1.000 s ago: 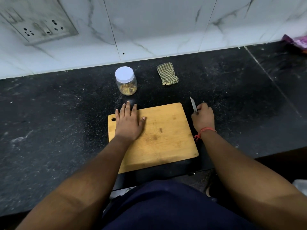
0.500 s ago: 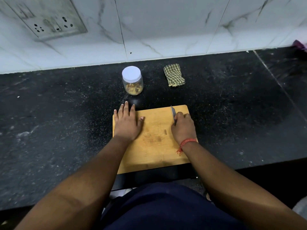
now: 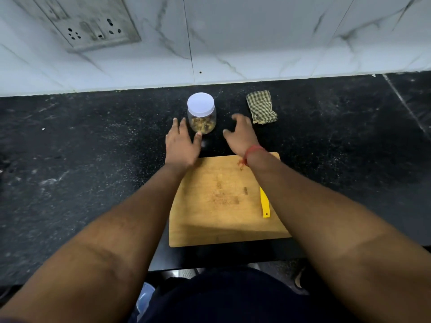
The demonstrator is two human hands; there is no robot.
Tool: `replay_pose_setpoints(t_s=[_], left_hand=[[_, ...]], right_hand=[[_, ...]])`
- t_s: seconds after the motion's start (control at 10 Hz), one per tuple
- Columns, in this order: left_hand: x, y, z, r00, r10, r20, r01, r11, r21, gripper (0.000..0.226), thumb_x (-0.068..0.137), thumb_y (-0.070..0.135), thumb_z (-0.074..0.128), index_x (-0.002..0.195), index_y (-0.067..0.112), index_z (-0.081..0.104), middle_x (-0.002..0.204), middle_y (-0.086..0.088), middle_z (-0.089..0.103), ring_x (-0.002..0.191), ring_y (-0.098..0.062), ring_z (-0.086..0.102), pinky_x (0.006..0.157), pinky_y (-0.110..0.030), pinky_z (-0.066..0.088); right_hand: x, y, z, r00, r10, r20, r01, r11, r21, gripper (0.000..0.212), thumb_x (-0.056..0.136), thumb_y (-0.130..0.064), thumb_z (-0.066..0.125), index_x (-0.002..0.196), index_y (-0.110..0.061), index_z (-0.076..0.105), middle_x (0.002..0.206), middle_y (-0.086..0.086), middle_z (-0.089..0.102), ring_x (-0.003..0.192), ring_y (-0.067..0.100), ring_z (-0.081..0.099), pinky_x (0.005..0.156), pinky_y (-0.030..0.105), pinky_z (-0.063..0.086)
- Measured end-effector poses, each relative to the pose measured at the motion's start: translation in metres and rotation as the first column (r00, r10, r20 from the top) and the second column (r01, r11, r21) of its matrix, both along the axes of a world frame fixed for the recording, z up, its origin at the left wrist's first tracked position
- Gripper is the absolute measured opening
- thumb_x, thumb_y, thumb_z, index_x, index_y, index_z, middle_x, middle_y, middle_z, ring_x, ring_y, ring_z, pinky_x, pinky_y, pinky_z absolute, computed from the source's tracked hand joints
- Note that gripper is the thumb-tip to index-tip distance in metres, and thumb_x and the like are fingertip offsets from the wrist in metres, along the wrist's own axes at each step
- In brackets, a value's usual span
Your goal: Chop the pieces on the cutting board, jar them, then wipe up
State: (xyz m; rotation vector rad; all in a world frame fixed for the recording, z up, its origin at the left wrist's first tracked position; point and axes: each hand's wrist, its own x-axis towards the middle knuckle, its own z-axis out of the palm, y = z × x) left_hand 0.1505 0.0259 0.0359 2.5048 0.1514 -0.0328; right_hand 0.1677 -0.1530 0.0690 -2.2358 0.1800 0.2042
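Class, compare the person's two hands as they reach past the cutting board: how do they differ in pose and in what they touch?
The left hand has straight fingers, its thumb tip against the jar; the right hand has spread, curved fingers and touches nothing visible. The left hand lies beside the jar; the right hand hovers between jar and checked cloth. Only the right wrist wears a red thread. Both hold nothing.

We see a black speckled counter running across the view, dusted with pale flecks and smudges, with a thin seam line cutting across it at the far right. Behind it we find a white marble-veined tiled wall, its vertical grout lines showing, and a grimy socket plate set into the tiles at the upper left. Below the counter's near edge we make out dark blue clothing and a bit of floor.
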Motion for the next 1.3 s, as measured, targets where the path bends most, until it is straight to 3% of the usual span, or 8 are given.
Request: replay_pose_setpoints(t_s=[0.2, 0.4, 0.5, 0.6, 0.7, 0.9, 1.1, 1.3], left_hand=[[0.037, 0.002, 0.029, 0.973, -0.01, -0.232, -0.11, 0.86, -0.499, 0.064, 0.109, 0.04, 0.037, 0.163, 0.024, 0.008, 0.165, -0.005, 0.027, 0.15, -0.024, 0.029, 0.124, -0.037, 0.021], [0.035, -0.002, 0.036, 0.995, 0.05, -0.087, -0.093, 0.785, -0.613, 0.056, 0.104, 0.048, 0.043, 0.156, 0.029, 0.036, 0.142, 0.007, 0.052, 0.128, -0.011, 0.052, 0.115, -0.031, 0.037], [0.003, -0.008, 0.03, 1.0, 0.021, 0.019, -0.007, 0.837, -0.547, 0.063, 0.102, 0.06, 0.043, 0.156, 0.03, 0.036, 0.14, 0.003, 0.049, 0.13, -0.007, 0.045, 0.116, -0.028, 0.032], [-0.035, -0.012, 0.023, 0.996, 0.039, 0.077, 0.004, 0.869, -0.495, 0.06, 0.104, 0.05, 0.044, 0.157, 0.023, 0.035, 0.138, -0.004, 0.048, 0.124, 0.001, 0.041, 0.106, -0.003, 0.026], [-0.071, -0.018, 0.02, 0.992, 0.055, 0.117, 0.006, 0.884, -0.467, 0.06, 0.102, 0.048, 0.042, 0.156, 0.023, 0.038, 0.133, -0.003, 0.048, 0.12, 0.003, 0.041, 0.095, 0.006, 0.023], [-0.11, -0.021, 0.01, 0.988, 0.082, 0.128, -0.012, 0.882, -0.471, 0.059, 0.101, 0.049, 0.039, 0.152, 0.021, 0.045, 0.125, 0.003, 0.052, 0.116, 0.021, 0.04, 0.097, 0.001, 0.027], [-0.121, -0.018, 0.0, 0.99, 0.059, 0.129, 0.003, 0.899, -0.438, 0.066, 0.098, 0.059, 0.035, 0.151, 0.021, 0.047, 0.128, 0.0, 0.053, 0.118, 0.003, 0.048, 0.103, -0.005, 0.031], [-0.131, -0.021, 0.0, 0.987, 0.074, 0.143, -0.008, 0.909, -0.417, 0.063, 0.103, 0.052, 0.035, 0.153, 0.014, 0.041, 0.148, -0.001, 0.046, 0.134, -0.006, 0.041, 0.117, -0.03, 0.034]], right_hand=[[0.048, 0.032, 0.019, 0.968, 0.164, -0.187, -0.129, 0.974, 0.187, 0.078, 0.087, 0.001, 0.051, 0.156, -0.022, 0.025, 0.154, 0.006, 0.041, 0.14, 0.024, 0.039, 0.116, 0.035, 0.032], [0.034, 0.033, 0.023, 0.989, 0.116, -0.087, -0.09, 0.963, 0.256, 0.071, 0.087, 0.003, 0.049, 0.152, -0.02, 0.035, 0.149, 0.004, 0.046, 0.134, 0.019, 0.045, 0.11, 0.027, 0.035], [0.001, 0.024, 0.02, 0.998, 0.047, 0.045, -0.058, 0.96, 0.273, 0.067, 0.087, 0.001, 0.049, 0.149, -0.022, 0.041, 0.146, 0.003, 0.044, 0.126, 0.018, 0.053, 0.108, 0.028, 0.043], [-0.045, 0.011, 0.013, 0.993, 0.042, 0.108, -0.071, 0.958, 0.277, 0.065, 0.092, 0.006, 0.046, 0.151, -0.022, 0.039, 0.143, 0.002, 0.041, 0.112, 0.014, 0.058, 0.082, 0.002, 0.045], [-0.085, 0.002, 0.01, 0.991, 0.038, 0.126, -0.07, 0.964, 0.256, 0.065, 0.093, 0.007, 0.047, 0.149, -0.025, 0.041, 0.139, 0.0, 0.046, 0.106, 0.013, 0.061, 0.076, 0.001, 0.044], [-0.123, -0.006, -0.001, 0.993, 0.046, 0.11, -0.071, 0.971, 0.229, 0.069, 0.092, 0.008, 0.048, 0.147, -0.033, 0.041, 0.137, -0.007, 0.046, 0.105, 0.005, 0.059, 0.092, 0.012, 0.045], [-0.132, -0.01, -0.006, 0.989, 0.104, 0.104, -0.123, 0.973, 0.197, 0.072, 0.092, 0.005, 0.049, 0.15, -0.036, 0.036, 0.138, -0.014, 0.041, 0.109, 0.006, 0.058, 0.092, 0.016, 0.047], [-0.132, -0.019, -0.009, 0.99, 0.119, 0.08, -0.129, 0.983, 0.131, 0.069, 0.096, -0.003, 0.053, 0.155, -0.027, 0.027, 0.155, -0.006, 0.03, 0.138, 0.011, 0.038, 0.117, 0.032, 0.033]])
